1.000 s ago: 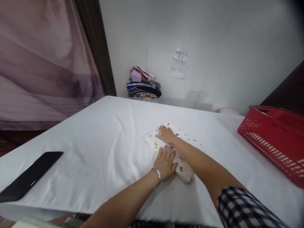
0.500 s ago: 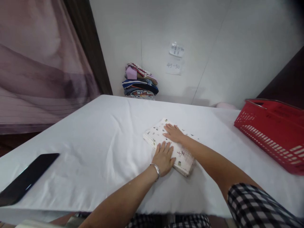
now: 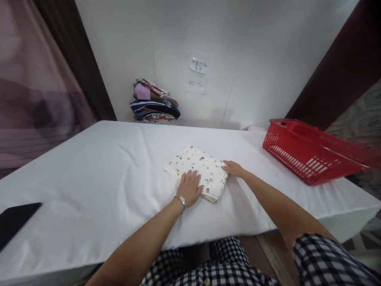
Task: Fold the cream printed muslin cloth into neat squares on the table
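Note:
A folded white cloth point(image 3: 198, 167) printed with small scattered motifs lies on the white-covered table. Its layers show along the left and near edges. My left hand point(image 3: 189, 188), wearing a silver bracelet, rests palm down on the cloth's near edge, fingers apart and stretched forward. My right hand point(image 3: 234, 169) is at the cloth's right corner, its fingers pointing left and its thumb apart from them. The fingertips touch the edge there; the underside of that hand is hidden.
A red plastic basket point(image 3: 300, 155) stands at the table's right. Folded fabrics are piled point(image 3: 155, 104) against the wall at the back. A black flat device point(image 3: 18, 222) lies at the left. Two paper notes point(image 3: 197, 75) hang on the wall; a pink curtain point(image 3: 38, 99) hangs at left.
My right hand has slid off the middle of the cloth to its right corner. The left hand remains on the near edge. The view has turned to the right.

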Available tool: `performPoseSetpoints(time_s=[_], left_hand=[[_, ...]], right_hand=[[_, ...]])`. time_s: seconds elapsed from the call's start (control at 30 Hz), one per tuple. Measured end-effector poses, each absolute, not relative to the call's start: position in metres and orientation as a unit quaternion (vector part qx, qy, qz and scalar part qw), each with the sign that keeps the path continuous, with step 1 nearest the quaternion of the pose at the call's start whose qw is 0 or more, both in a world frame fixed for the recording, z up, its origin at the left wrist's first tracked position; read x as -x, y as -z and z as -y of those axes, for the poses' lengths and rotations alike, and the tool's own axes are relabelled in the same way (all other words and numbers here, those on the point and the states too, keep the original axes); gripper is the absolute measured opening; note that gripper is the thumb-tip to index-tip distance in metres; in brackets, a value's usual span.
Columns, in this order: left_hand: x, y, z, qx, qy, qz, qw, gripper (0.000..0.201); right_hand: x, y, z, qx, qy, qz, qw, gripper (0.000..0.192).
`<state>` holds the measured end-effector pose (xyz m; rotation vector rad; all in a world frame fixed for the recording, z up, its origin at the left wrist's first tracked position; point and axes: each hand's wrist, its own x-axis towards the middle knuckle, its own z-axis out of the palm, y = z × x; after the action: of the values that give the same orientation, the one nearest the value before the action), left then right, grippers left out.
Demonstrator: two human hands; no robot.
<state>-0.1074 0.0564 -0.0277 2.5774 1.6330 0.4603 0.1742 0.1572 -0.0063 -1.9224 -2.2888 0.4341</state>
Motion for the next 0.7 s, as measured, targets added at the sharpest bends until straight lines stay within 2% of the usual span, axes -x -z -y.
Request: performPoseSetpoints(time_s=[0.13,0.23,0.37,0.53,0.7], left_hand=[[0.111,0.023,-0.052,-0.845,-0.174,-0.505,0.028,0.047],[0.11,0.021,-0.044,-0.885,-0.181,-0.427,0.044,0.046],[0.1,0.026,-0.036,-0.934,-0.162,-0.314,0.048,0.065],[0.102,0.027,-0.043,-0.919,-0.154,-0.36,0.041,0.039],[0.145,0.017,-0.069,-0.861,-0.161,-0.479,0.06,0.043]], right_hand=[[-0.17,0.002,-0.16,0.657,-0.226,0.709,0.12,0.057],[-0.166,0.004,-0.159,0.656,-0.251,0.693,0.163,0.047],[-0.165,0.005,-0.157,0.665,-0.243,0.681,0.187,0.04],[-0.166,0.001,-0.148,0.7,-0.244,0.645,0.188,0.037],[-0.153,0.002,-0.105,0.728,-0.226,0.615,0.203,0.037]])
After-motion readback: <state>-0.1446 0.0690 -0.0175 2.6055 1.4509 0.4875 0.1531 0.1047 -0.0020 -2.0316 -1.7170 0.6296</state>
